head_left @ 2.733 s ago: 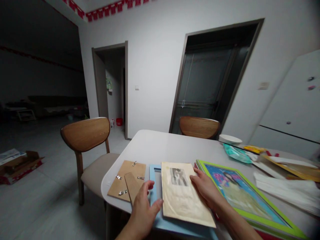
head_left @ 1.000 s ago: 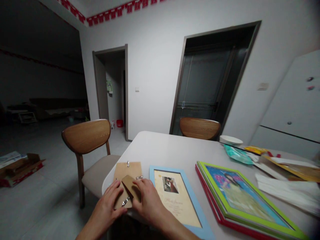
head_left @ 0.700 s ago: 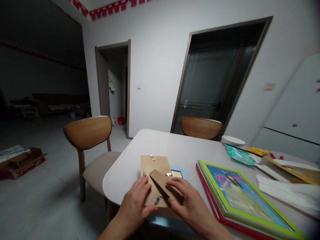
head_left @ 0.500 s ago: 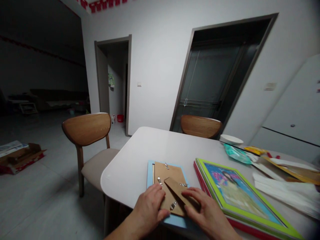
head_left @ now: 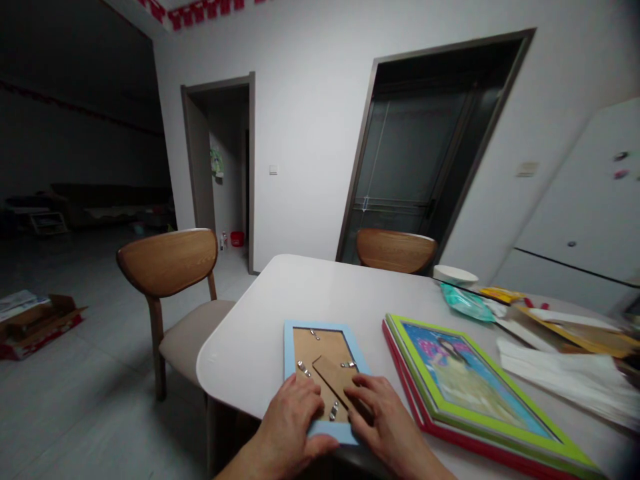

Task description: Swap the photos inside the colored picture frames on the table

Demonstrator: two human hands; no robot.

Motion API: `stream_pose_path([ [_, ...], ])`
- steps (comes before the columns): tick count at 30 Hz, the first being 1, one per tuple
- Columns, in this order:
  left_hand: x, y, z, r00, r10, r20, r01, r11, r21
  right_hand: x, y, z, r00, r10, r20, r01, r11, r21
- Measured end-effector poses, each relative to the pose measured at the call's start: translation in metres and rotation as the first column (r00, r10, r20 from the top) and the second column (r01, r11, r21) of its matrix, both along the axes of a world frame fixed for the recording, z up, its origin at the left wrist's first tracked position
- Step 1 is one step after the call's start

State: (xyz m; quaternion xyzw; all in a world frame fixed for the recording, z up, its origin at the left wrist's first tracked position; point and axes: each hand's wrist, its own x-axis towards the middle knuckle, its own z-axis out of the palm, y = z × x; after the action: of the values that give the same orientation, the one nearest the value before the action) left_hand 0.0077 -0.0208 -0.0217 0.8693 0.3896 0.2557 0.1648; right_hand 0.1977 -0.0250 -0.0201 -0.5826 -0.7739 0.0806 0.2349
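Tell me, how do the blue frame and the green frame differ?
The blue frame lies back up, showing a brown board and metal clips; the green frame lies picture up. The blue frame looks smaller than the green frame. The left hand and right hand are at the blue frame; the green frame lies to their right. Both are rectangular and lie flat.

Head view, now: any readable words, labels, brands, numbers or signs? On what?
None readable.
Picture in the green frame: pink marks, too blurred to tell if lettering.
Teal packet: too blurred to read.
Floor carton: any print too blurred.
Red ceiling trim: pattern too small to make out.
Brown backing board in the blue frame: no writing visible.
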Motion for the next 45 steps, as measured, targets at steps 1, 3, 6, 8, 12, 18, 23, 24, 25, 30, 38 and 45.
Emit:
stream_pose_path([
  [1,-0.003,0.0,-0.001,1.0,-0.012,-0.011,0.012,1.0,-0.009,0.0,0.001,-0.001,1.0,0.009,0.012,-0.009,1.0,0.009],
  [3,-0.009,0.0,-0.002,0.999,-0.018,-0.03,0.017,0.999,-0.033,-0.002,0.001,0.0,0.999,0.026,0.032,-0.026,0.999,0.019],
  [6,-0.018,0.001,0.003,0.999,-0.02,-0.047,0.016,0.997,-0.075,-0.01,-0.003,0.005,0.994,0.082,0.074,-0.084,0.996,0.028],
  [8,-0.021,0.002,0.007,0.999,-0.015,-0.046,0.011,0.995,-0.1,-0.017,-0.006,0.01,0.981,0.158,0.109,-0.161,0.987,0.021],
  [12,-0.023,0.004,0.009,1.0,0.003,-0.02,-0.006,0.993,-0.119,-0.025,-0.01,0.017,0.952,0.268,0.151,-0.269,0.963,-0.013],
  [18,-0.022,0.004,0.008,0.999,0.029,0.015,-0.027,0.993,-0.119,-0.025,-0.012,0.016,0.957,0.267,0.115,-0.264,0.964,-0.042],
  [23,-0.023,0.006,0.009,0.999,0.027,0.022,-0.024,0.992,-0.127,-0.017,-0.002,0.014,0.968,0.241,0.074,-0.239,0.971,-0.033],
  [24,-0.023,0.006,0.009,0.999,0.027,0.023,-0.024,0.992,-0.125,-0.014,0.004,0.012,0.98,0.186,0.071,-0.185,0.982,-0.019],
  [25,-0.024,0.006,0.01,0.999,0.028,0.023,-0.025,0.992,-0.123,-0.01,0.01,0.011,0.991,0.112,0.076,-0.112,0.994,-0.004],
  [30,-0.023,0.007,0.01,0.999,0.038,0.004,-0.037,0.99,-0.134,0.0,0.037,0.006,0.987,-0.1,0.127,0.099,0.995,0.019],
  [38,-0.022,0.005,0.005,0.997,0.062,0.04,-0.058,0.993,-0.102,-0.003,0.043,0.006,0.991,-0.074,0.109,0.077,0.997,-0.018],
  [45,-0.024,0.005,0.003,0.996,0.057,0.065,-0.05,0.993,-0.103,-0.015,0.042,0.013,0.976,-0.057,0.208,0.047,0.997,0.054],
])
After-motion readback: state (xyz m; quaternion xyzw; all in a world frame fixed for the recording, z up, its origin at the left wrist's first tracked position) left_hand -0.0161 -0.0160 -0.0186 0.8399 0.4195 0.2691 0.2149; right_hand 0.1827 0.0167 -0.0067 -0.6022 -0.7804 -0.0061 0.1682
